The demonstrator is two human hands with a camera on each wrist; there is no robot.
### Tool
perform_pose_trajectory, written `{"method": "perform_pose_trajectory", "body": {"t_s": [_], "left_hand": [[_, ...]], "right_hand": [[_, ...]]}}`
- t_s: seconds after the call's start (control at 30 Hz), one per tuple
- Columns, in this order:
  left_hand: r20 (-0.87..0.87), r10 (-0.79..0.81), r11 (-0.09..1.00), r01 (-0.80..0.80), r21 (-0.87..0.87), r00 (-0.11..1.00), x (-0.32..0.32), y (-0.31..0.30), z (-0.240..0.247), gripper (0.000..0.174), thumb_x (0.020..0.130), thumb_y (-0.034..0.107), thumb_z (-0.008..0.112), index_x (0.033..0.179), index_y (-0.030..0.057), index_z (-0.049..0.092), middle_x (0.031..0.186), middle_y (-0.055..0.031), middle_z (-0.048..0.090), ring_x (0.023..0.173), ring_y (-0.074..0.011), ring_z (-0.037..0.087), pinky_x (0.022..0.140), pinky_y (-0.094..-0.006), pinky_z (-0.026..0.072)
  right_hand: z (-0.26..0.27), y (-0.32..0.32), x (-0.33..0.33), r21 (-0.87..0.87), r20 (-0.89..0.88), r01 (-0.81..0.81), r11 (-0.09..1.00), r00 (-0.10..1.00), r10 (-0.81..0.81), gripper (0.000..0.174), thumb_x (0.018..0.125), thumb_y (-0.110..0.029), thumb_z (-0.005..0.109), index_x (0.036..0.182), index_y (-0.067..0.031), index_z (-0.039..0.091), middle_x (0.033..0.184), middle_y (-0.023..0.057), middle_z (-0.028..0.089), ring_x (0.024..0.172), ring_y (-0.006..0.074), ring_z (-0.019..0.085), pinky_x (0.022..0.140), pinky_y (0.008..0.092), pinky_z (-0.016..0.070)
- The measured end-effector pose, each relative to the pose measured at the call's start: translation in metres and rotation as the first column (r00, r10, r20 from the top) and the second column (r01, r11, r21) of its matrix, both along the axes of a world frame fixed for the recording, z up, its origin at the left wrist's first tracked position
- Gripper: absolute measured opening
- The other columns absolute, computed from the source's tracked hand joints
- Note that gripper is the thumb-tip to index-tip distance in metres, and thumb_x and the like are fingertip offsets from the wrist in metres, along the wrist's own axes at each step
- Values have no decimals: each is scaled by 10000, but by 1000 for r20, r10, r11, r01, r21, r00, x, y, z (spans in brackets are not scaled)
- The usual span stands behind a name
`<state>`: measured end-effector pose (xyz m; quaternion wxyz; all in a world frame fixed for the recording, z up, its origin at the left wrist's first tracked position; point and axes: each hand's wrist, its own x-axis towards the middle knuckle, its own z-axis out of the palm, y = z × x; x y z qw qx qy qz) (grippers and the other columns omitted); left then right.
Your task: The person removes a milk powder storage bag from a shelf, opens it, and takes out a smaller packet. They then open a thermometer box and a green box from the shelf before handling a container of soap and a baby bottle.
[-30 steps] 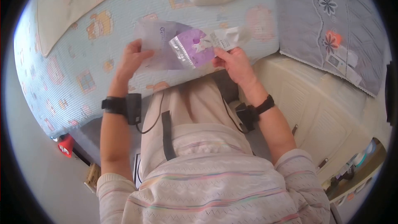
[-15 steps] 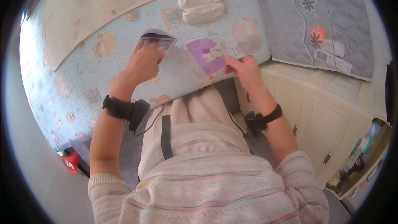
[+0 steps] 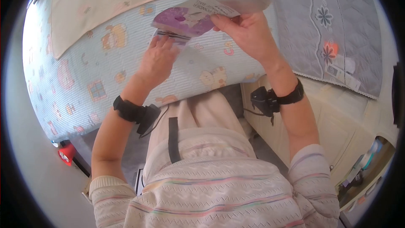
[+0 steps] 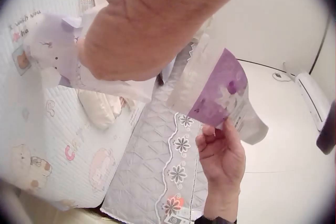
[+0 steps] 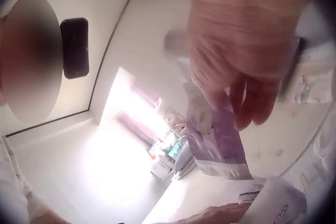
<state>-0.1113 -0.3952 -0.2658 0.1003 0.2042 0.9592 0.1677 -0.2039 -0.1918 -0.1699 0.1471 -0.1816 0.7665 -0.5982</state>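
Note:
In the head view my right hand (image 3: 255, 38) pinches the lower edge of a powder storage bag (image 3: 185, 19), purple on one end and greyish-clear on the other, between thumb and fingers. It hangs in the air over the bed, above my left hand (image 3: 158, 61). My left hand grips a pale purple translucent pouch (image 4: 52, 50) by its mouth; the head view mostly hides the pouch behind the hand and the storage bag. In the right wrist view the storage bag (image 5: 215, 145) hangs from the right fingers, with the pale pouch (image 5: 283, 203) below it.
Blue printed quilting (image 3: 84, 71) covers the bed, with a beige mat (image 3: 97, 0) across its far side. White rolled bundles (image 4: 100, 108) lie on it. To the right, a grey quilted cover (image 3: 337, 25) drapes a cream cabinet (image 3: 308, 114). A red object (image 3: 66, 154) stands at lower left.
My right hand has raised the storage bag and brought it left, over my left hand. The left hand went to the pouch's mouth, then moved slightly right with it.

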Motion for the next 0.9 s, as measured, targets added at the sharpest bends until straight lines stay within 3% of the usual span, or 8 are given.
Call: {"method": "perform_pose_trajectory", "body": {"t_s": [0.13,0.33,0.53,0.63,0.7,0.73,0.8,0.9], "left_hand": [[-5,38,997,-38,65,999,1,0,1,207,740,-35,514,937,-2,568,1237,-172,486,1248,-322,375,1074,-452,238],[9,19,1000,-19,17,1000,-3,2,-3,224,718,-21,512,935,0,564,1197,-174,505,1240,-329,384,1063,-454,250],[26,26,999,-26,31,999,-7,2,-3,228,705,-28,512,925,1,562,1167,-173,520,1237,-329,388,1057,-461,256],[17,48,997,-49,61,999,-7,3,-6,228,703,-31,513,923,3,562,1149,-172,528,1222,-324,400,1058,-459,253],[15,46,997,-47,65,999,-8,4,-7,224,706,-30,510,922,3,562,1145,-172,529,1210,-326,407,1059,-457,251],[11,41,997,-41,67,999,-8,4,-7,220,710,-30,508,921,4,562,1141,-172,531,1199,-329,415,1059,-455,249],[1,38,997,-38,65,999,-10,6,-7,222,713,-29,506,925,5,562,1128,-169,538,1191,-331,419,1059,-453,248],[11,35,997,-36,65,999,-14,8,-7,225,718,-27,505,932,7,561,1094,-163,555,1183,-335,423,1056,-450,251]], "right_hand": [[10,-10,-13,194,-25,-71,978,997,77,121,766,-80,656,822,24,627,704,62,627,602,102,532,588,252,455],[19,-37,-35,423,-211,-261,868,903,374,128,757,-121,574,773,5,585,654,153,549,590,305,514,597,357,448],[26,-55,-41,694,-285,-212,688,797,533,164,784,-127,489,760,-21,612,804,183,619,779,355,599,693,427,469],[30,-55,-47,857,-213,-216,468,678,703,150,779,-106,507,776,-43,643,810,158,637,785,330,618,688,405,489],[32,-60,-53,937,22,-292,192,597,802,126,774,-87,523,820,-37,628,721,187,597,702,335,601,624,399,471],[31,-66,-55,937,23,-292,190,597,802,126,774,-87,523,820,-37,628,721,187,597,702,335,601,624,399,471],[27,-84,-55,966,248,-196,-171,495,833,204,748,-83,569,910,-88,693,874,99,670,836,265,642,677,370,512],[21,-98,-55,956,276,-210,-203,416,867,174,735,-74,553,858,-27,667,802,156,650,755,304,638,664,387,505]]}}
